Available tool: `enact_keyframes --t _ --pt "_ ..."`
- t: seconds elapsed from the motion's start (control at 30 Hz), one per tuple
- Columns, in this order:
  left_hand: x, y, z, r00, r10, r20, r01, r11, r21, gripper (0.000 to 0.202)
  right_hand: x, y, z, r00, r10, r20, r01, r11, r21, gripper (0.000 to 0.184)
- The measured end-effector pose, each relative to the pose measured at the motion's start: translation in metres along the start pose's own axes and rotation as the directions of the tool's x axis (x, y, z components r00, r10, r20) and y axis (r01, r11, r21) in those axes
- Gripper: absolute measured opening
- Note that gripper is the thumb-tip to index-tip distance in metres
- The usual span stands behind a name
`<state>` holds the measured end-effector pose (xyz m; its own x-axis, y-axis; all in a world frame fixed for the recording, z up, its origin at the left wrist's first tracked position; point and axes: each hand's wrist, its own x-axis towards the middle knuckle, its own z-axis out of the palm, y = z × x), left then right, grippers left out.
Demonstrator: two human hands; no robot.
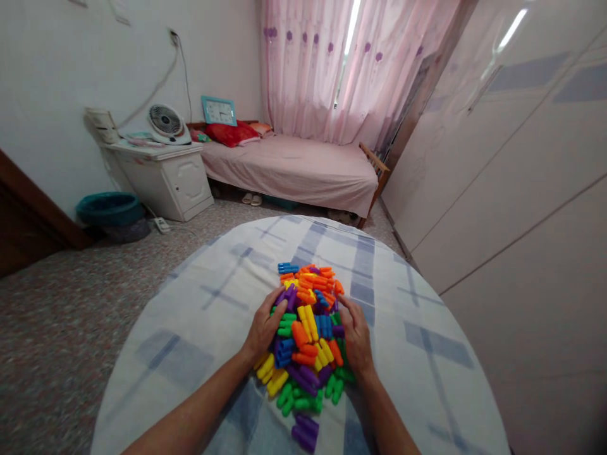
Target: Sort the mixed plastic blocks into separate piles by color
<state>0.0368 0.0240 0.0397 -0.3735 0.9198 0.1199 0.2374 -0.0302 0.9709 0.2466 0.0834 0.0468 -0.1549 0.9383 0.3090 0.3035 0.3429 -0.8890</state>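
Note:
A heap of plastic building pieces, made of joined rounded tubes in orange, yellow, blue, green and purple, lies on the round table. Along the heap's left edge rests my left hand, fingers stretched forward beside green and purple pieces. My right hand lies against the right edge, its fingers extended next to orange and purple pieces. Both hands cup the pile from its sides, and neither grips a piece that I can see. Nearest to me, a purple piece sits slightly apart from the heap.
A white and blue checked tablecloth covers the table. Beyond it are a bed with pink bedding and a white cabinet carrying a fan. A lined bin stands at left; a glossy wardrobe lines the right side.

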Motion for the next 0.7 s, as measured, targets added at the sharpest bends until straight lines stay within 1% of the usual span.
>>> enact_keyframes --t 0.07,0.13,0.23,0.33,0.4,0.5,0.57,0.6,0.67,0.7 --pt "0.004 -0.001 0.002 1.000 -0.006 0.028 0.006 1.000 -0.026 0.049 0.006 -0.005 0.000 0.999 0.048 0.005 -0.048 0.998 0.039 0.041" --pt "0.008 0.001 0.005 0.998 -0.004 0.070 0.007 0.999 -0.044 0.049 0.012 -0.009 0.003 0.996 0.082 0.035 -0.084 0.995 0.054 0.043" --pt "0.014 0.006 0.008 0.994 0.017 0.112 -0.012 0.999 -0.043 0.049 0.021 -0.013 0.012 0.995 0.063 0.082 -0.066 0.997 0.042 0.045" --pt "0.023 0.009 0.012 0.992 0.014 0.122 -0.009 0.999 -0.046 0.050 0.027 -0.023 0.021 0.992 -0.026 0.126 0.023 0.999 0.027 0.040" --pt "0.030 0.009 0.015 0.992 0.009 0.124 0.000 0.998 -0.068 0.050 0.028 -0.033 0.028 0.979 -0.115 0.170 0.117 0.993 0.002 0.035" --pt "0.037 0.007 0.015 0.995 0.027 0.091 -0.021 0.997 -0.072 0.047 0.026 -0.052 0.037 0.926 -0.246 0.285 0.270 0.962 -0.045 0.034" --pt "0.038 0.006 0.007 0.997 0.077 0.015 -0.077 0.997 -0.001 0.046 0.021 -0.063 0.038 0.896 -0.302 0.324 0.350 0.932 -0.098 0.036" --pt "0.035 0.005 0.000 0.993 0.119 -0.023 -0.117 0.991 0.072 0.046 0.017 -0.066 0.036 0.895 -0.318 0.311 0.376 0.916 -0.144 0.037" --pt "0.026 0.001 -0.024 0.974 0.221 -0.050 -0.198 0.936 0.290 0.045 0.006 -0.066 0.024 0.916 -0.331 0.227 0.384 0.887 -0.257 0.040" --pt "0.018 -0.002 -0.038 0.966 0.257 -0.038 -0.218 0.881 0.419 0.046 -0.001 -0.062 0.015 0.928 -0.327 0.176 0.368 0.876 -0.312 0.041"
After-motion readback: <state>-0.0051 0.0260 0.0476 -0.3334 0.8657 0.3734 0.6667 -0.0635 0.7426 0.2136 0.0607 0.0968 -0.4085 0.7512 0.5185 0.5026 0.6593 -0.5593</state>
